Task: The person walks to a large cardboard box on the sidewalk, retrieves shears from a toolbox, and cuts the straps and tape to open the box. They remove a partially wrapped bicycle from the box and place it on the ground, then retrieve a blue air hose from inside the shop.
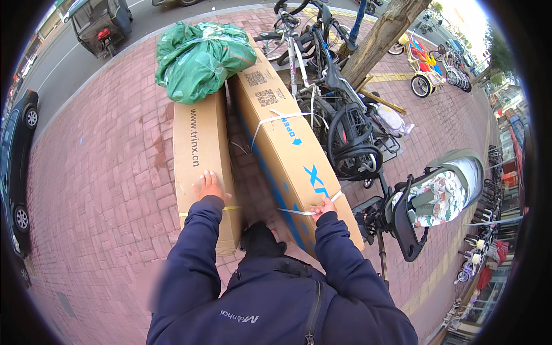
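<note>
Two long brown cardboard boxes stand on the paving in front of me with a narrow gap between them. My left hand point(210, 186) lies on top of the left box point(198, 155), fingers stretched out, just ahead of a yellow packing strap point(190, 214). On the right box point(287, 149), which has blue print and white straps, my right hand point(325, 209) is closed around the white packing strap point(296, 212) near its close end. A bundled green plastic bag point(198, 60) rests across the far ends of both boxes.
Several parked bicycles point(339, 109) and a tree trunk point(386, 37) stand right of the boxes. Close on the right is a baby stroller point(437, 195) with a patterned seat. A dark car point(17, 172) is at far left, and a three-wheeled vehicle point(98, 26) is on the road.
</note>
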